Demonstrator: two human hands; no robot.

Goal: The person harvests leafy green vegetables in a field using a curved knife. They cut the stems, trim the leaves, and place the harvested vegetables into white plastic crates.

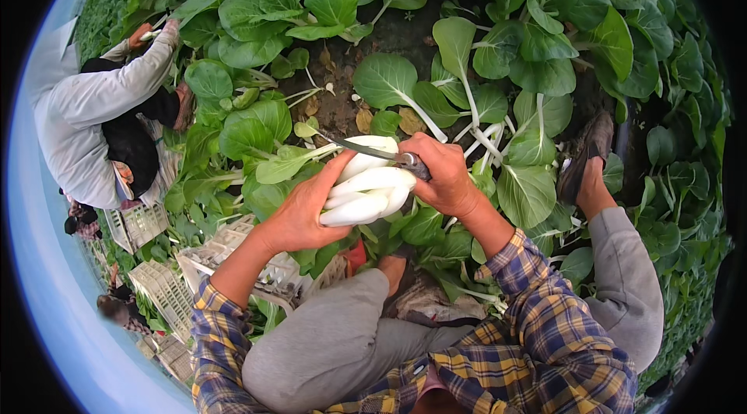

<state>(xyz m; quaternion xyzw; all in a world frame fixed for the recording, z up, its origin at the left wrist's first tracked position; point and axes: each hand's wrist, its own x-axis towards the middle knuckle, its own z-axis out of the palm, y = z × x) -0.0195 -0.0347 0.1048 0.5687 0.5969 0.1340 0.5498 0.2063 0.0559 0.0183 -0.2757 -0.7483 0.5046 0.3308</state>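
Observation:
My left hand (pixel 306 204) is wrapped around white-stemmed bok choy (pixel 367 195), with the pale stem bases turned toward my right hand. The leaves hang below, partly hidden by the hand. My right hand (pixel 446 172) grips the dark handle of a knife (pixel 373 151). Its thin, slightly curved blade points left and lies across the upper white stems, close to my left thumb. Just beyond both hands, loose bok choy leaves (pixel 385 81) with white stalks lie on the brown soil (pixel 335 110).
Standing bok choy plants (pixel 537 34) surround me ahead and to the right. Plastic crates (pixel 166 291) stand at left, one (pixel 280 274) close beside my knee. A co-worker (pixel 93 104) sits among plants at upper left; other people (pixel 122 309) are farther back. My shoe (pixel 586 151) rests at right.

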